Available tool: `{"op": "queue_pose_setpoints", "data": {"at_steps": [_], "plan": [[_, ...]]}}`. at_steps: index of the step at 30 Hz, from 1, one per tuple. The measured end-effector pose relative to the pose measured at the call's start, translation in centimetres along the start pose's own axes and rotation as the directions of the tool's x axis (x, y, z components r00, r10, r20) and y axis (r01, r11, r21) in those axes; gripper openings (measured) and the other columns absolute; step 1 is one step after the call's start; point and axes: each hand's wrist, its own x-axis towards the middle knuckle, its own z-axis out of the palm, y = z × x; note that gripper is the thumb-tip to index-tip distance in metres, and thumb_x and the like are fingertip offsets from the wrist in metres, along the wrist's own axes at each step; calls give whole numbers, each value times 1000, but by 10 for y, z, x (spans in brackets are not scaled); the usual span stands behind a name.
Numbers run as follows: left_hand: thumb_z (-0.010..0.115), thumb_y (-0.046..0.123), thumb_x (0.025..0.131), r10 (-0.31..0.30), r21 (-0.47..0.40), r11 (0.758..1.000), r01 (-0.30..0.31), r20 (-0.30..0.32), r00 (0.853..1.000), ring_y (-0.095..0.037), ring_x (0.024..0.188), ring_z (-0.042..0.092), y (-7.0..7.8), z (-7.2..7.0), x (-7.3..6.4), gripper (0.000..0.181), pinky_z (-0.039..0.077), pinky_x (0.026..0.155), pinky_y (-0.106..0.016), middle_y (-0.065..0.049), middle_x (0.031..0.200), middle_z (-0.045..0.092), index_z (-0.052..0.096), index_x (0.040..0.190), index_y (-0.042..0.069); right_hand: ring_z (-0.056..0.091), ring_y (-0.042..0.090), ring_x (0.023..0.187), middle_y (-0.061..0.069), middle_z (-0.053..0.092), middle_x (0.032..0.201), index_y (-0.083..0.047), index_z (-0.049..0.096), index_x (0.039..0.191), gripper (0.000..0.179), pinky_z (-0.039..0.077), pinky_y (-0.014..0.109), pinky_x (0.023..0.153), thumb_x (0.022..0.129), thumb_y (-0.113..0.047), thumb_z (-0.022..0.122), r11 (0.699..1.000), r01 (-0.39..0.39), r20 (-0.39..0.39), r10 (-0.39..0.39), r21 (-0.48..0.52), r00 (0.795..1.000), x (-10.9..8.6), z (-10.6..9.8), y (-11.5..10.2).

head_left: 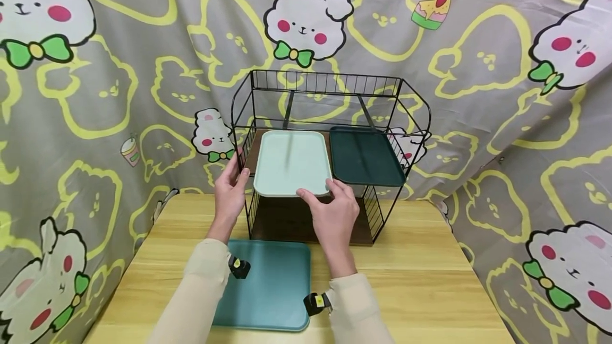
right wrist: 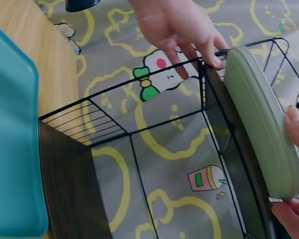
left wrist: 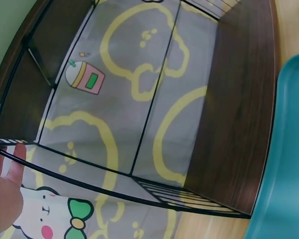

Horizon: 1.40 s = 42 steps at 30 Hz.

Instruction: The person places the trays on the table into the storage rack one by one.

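A two-tier black wire rack with dark brown shelves (head_left: 287,222) stands on the table. On its upper tier lies a pale mint-green tray (head_left: 292,161), its front edge reaching out over the shelf front. My right hand (head_left: 334,214) pinches this tray at its front right corner, thumb and fingers on either side of the rim. My left hand (head_left: 230,192) holds the rack's front left corner, thumb at the front and fingers outside the wire side; the right wrist view shows this hand (right wrist: 182,30) too. A dark green tray (head_left: 365,158) lies right of the mint one.
A larger teal tray (head_left: 272,285) lies flat on the wooden table (head_left: 421,275) in front of the rack, partly under my left forearm. Patterned grey cloth (head_left: 191,31) hangs behind and on both sides. The lower shelf sits close behind the teal tray.
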Motion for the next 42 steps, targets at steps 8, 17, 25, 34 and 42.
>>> {"op": "queue_pose_setpoints", "data": {"at_steps": [8, 17, 25, 34, 42], "plan": [[54, 9, 110, 45, -33, 998, -45, -17, 999, -15, 155, 43, -3, 4, 1, 55, 45, 111, -11, 1, 168, 45, 43, 164, 19, 68, 33, 109, 16, 72, 124, -1, 76, 128, 66, 57, 51, 99, 75, -36, 97, 1000, 17, -86, -18, -13, 996, -2, 6, -3], [50, 9, 112, 51, -42, 998, -52, -15, 999, -20, 156, 43, -4, 11, 2, 55, 39, 127, -42, -1, 168, 46, 41, 165, 19, 69, 35, 103, 17, 74, 118, 1, 79, 121, 53, 59, 48, 91, 79, -28, 95, 999, 47, -137, -48, -7, 989, 6, 12, 0], [50, 7, 111, 68, -41, 997, -69, -8, 998, -18, 155, 44, -5, 8, 3, 55, 43, 123, -31, 2, 168, 46, 41, 165, 17, 69, 32, 101, 15, 74, 116, 0, 80, 120, 49, 59, 47, 91, 82, -28, 94, 999, 26, -130, -29, -24, 991, 9, 21, -1], [50, 9, 112, 73, -25, 997, -73, 2, 997, -17, 156, 43, -7, 6, 3, 57, 44, 118, -19, 1, 170, 42, 36, 167, 15, 67, 35, 104, 18, 72, 116, -1, 78, 126, 53, 57, 49, 94, 85, -31, 91, 1000, -8, -93, 6, -28, 996, 14, 26, -3], [49, 10, 112, 49, -18, 999, -49, -2, 999, -20, 157, 42, -8, 5, 2, 56, 38, 127, -40, 3, 170, 41, 37, 166, 20, 74, 29, 97, 15, 75, 106, -4, 79, 121, 45, 64, 41, 89, 84, -25, 92, 992, 114, -106, -108, 52, 988, 3, 17, 13]]}}
